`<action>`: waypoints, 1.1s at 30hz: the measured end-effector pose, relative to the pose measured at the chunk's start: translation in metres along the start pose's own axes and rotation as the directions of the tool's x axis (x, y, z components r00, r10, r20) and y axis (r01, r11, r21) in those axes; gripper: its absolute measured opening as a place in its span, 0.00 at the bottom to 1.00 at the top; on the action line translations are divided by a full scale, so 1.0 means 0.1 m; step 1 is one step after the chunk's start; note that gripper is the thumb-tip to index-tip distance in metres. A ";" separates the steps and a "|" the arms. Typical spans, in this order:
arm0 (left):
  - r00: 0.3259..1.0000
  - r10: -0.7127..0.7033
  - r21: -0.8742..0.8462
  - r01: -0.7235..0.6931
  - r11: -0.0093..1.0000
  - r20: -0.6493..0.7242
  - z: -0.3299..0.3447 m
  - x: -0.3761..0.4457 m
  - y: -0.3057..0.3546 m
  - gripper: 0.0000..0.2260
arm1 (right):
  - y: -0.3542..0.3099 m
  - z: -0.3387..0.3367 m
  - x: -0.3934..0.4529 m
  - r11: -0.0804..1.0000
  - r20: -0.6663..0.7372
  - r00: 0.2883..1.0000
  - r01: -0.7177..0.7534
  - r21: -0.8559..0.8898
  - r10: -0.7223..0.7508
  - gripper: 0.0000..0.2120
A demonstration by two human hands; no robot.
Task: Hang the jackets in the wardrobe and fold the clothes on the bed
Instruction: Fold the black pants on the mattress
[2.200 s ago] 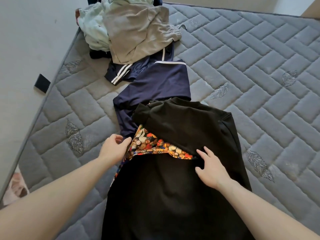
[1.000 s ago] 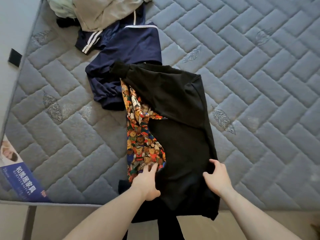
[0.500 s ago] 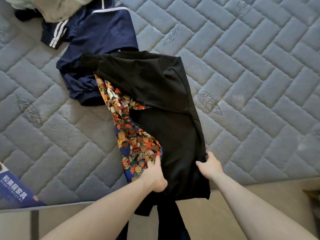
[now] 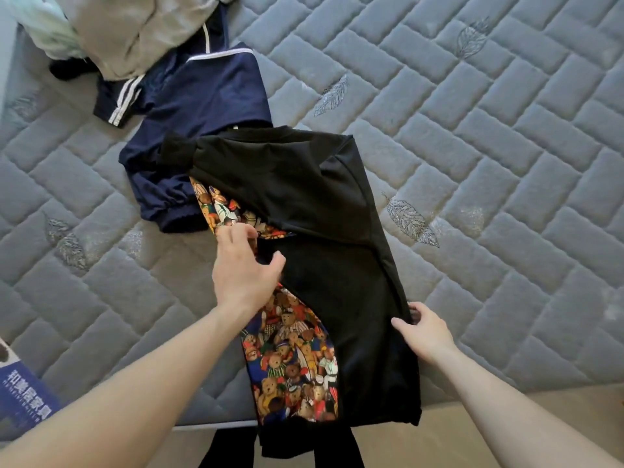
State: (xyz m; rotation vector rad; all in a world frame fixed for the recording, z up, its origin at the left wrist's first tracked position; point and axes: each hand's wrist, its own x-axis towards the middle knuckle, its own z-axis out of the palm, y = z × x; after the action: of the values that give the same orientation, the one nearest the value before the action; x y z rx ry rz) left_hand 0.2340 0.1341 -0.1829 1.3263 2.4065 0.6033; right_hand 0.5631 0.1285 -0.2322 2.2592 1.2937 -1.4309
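Note:
A black garment [image 4: 304,184] with a teddy-bear print panel [image 4: 293,363] lies partly folded on the grey quilted mattress [image 4: 489,157], its lower end hanging over the near edge. My left hand [image 4: 244,265] lies over the seam between the print and the black cloth, fingers loosely spread and touching the fabric. My right hand [image 4: 423,329] grips the garment's right edge, thumb on top of the cloth. Part of the print is hidden under my left hand.
A navy garment with white stripes [image 4: 202,92] lies behind the black one, partly under it. A beige garment [image 4: 135,32] and a mint one [image 4: 47,35] are heaped at the far left. A blue label [image 4: 23,400] marks the mattress's near-left corner; floor shows below.
My left hand has let go of the garment's lower part and moved up to its middle. My right hand has stayed on the right edge. The camera view shifted up slightly.

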 end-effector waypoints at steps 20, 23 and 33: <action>0.862 0.455 0.310 -0.506 0.805 0.225 0.39 1.33 0.46 0.25 | -0.87 -0.23 0.74 0.954 -0.068 0.991 0.130 0.270 -0.116 0.27; 0.872 0.065 0.358 -0.265 0.895 0.485 0.44 1.53 0.34 0.27 | -1.19 -0.30 0.96 0.938 -0.098 0.985 0.168 0.305 -0.145 0.29; 0.620 -0.061 0.318 -0.313 0.895 0.782 0.80 1.87 -0.06 0.40 | -1.77 -0.25 1.34 0.919 -0.057 0.973 0.232 0.319 -0.225 0.33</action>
State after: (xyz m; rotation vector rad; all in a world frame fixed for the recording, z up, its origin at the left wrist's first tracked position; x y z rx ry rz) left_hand 0.1714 0.3076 -0.2695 1.5095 1.7265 -0.4756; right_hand 0.4706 0.3269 -0.2762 2.3871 1.4637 -1.8277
